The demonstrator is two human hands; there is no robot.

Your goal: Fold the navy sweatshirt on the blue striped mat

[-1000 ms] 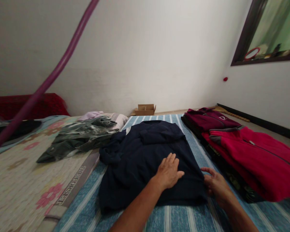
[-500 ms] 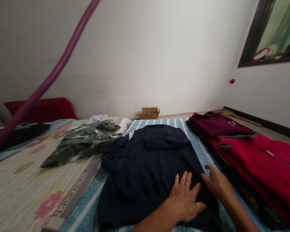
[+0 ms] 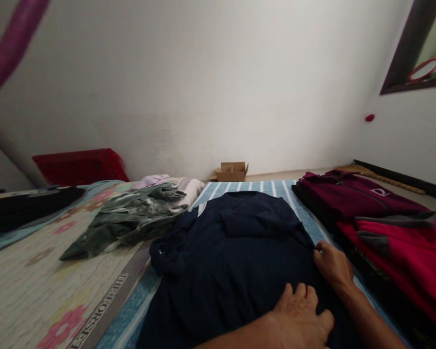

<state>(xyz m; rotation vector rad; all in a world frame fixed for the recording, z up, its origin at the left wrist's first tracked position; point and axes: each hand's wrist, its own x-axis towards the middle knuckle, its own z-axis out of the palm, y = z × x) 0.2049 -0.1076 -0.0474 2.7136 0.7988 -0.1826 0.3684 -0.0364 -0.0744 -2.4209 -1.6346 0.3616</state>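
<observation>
A dark navy long-sleeved shirt [image 3: 218, 276] lies spread on a blue-and-white striped sheet [image 3: 314, 228], its neck end away from me. One sleeve is laid across its upper part; the other is bunched at its left side. My left hand [image 3: 303, 310] rests on the lower right of the shirt, fingers slightly bent and thumb apart, holding nothing. Beyond it, my right hand [image 3: 333, 264] is closed on the shirt's right side edge, its fingertips partly hidden.
Folded maroon [image 3: 363, 194] and pink-red garments [image 3: 407, 247] are stacked on the right. A crumpled grey-green garment [image 3: 131, 213] lies on a flowered mat [image 3: 29, 271] at left. Against the far wall stands an open cardboard box [image 3: 232, 172]. A purple pole [image 3: 14, 46] crosses the upper left.
My right hand has closed on the shirt's side edge. My left hand has slid toward me and right, its fingers bending from flat. The view has shifted slightly.
</observation>
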